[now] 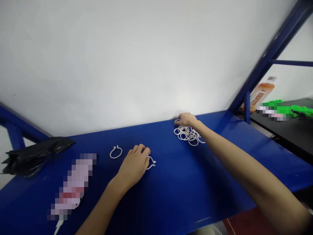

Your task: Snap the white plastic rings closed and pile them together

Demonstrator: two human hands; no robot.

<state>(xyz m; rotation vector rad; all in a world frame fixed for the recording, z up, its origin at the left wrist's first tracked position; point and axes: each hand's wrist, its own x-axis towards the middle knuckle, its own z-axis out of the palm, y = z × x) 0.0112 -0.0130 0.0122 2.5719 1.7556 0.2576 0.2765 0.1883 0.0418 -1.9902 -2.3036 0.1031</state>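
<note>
On the blue table [171, 182], my left hand [134, 164] rests palm down with its fingertips on a white plastic ring [151, 163]. A second open white ring [115, 152] lies just left of that hand, untouched. My right hand [186, 119] reaches to the table's far edge by the wall, fingers curled at the top of a pile of several white rings [188, 134]. Whether it grips one of them cannot be told.
A crumpled black plastic bag [34, 155] lies at the far left. A blurred pink-and-white packet [72, 186] sits front left. A blue frame post [246, 106] rises at the right, with an orange bottle [260, 93] and green items [290, 111] on a black table beyond.
</note>
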